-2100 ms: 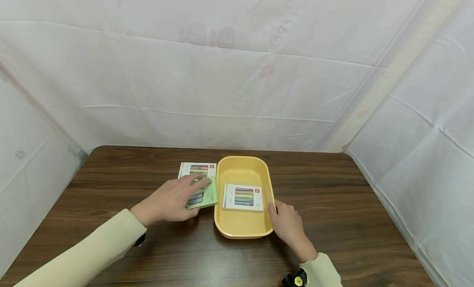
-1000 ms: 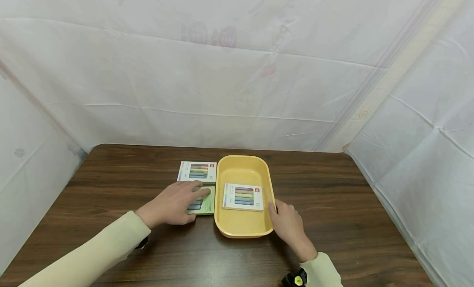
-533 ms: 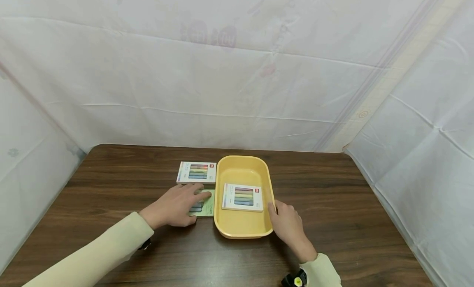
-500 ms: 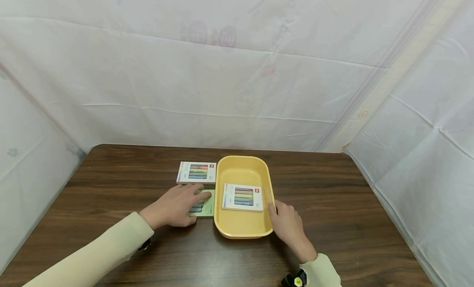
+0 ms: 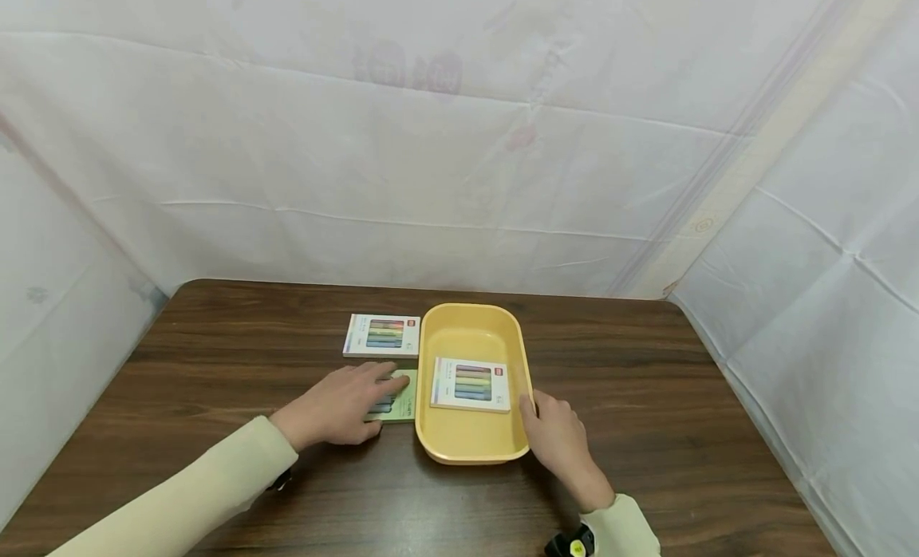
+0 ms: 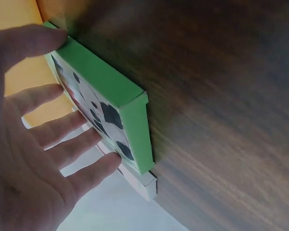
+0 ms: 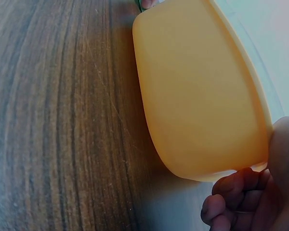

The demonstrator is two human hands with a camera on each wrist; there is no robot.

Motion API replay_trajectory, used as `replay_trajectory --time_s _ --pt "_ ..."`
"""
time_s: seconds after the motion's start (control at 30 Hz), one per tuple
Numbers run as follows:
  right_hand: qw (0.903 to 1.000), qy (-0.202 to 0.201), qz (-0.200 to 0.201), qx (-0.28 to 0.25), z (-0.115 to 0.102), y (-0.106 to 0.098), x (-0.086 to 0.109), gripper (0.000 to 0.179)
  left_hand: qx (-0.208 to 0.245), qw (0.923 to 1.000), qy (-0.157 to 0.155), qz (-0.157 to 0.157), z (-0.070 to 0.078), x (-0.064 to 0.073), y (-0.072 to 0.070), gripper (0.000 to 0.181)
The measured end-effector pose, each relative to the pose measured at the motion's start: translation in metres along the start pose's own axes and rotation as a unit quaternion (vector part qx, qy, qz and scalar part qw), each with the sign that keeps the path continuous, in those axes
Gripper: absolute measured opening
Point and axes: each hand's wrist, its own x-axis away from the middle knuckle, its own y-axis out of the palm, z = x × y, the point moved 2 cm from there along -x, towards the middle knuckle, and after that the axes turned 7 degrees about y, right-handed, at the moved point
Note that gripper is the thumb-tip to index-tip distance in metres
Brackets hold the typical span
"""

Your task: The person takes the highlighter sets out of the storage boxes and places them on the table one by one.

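Resting left hand [image 5: 341, 405], with fingers extended and released, on the green panda-print pen box [image 5: 404, 399], well in from the worktop [image 5: 632, 381]'s far edge, just beside the yellow tray [image 5: 471, 441]. Gripping its right rim with right hand [image 5: 561, 436].

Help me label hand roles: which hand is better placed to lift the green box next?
Probably the left hand: its fingers reach over the green box, thumb at its edge. The right hand grips the yellow tray, which stands between it and that box.
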Motion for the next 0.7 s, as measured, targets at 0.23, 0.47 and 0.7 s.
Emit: replay_trajectory --time_s 0.23,0.47,0.7 --pt "1.0000 0.001 -0.001 0.002 0.000 0.000 0.000 0.031 -0.056 0.9970 0.025 0.047 0.012 0.010 0.001 0.057" --pt "1.0000 -0.002 0.001 0.005 -0.002 -0.001 0.001 0.031 -0.126 0.9860 0.049 0.098 0.024 0.018 0.007 0.041" --pt "1.0000 -0.002 0.002 0.008 -0.001 -0.002 0.002 0.033 -0.156 0.9789 0.053 0.121 0.028 0.019 0.008 0.041"
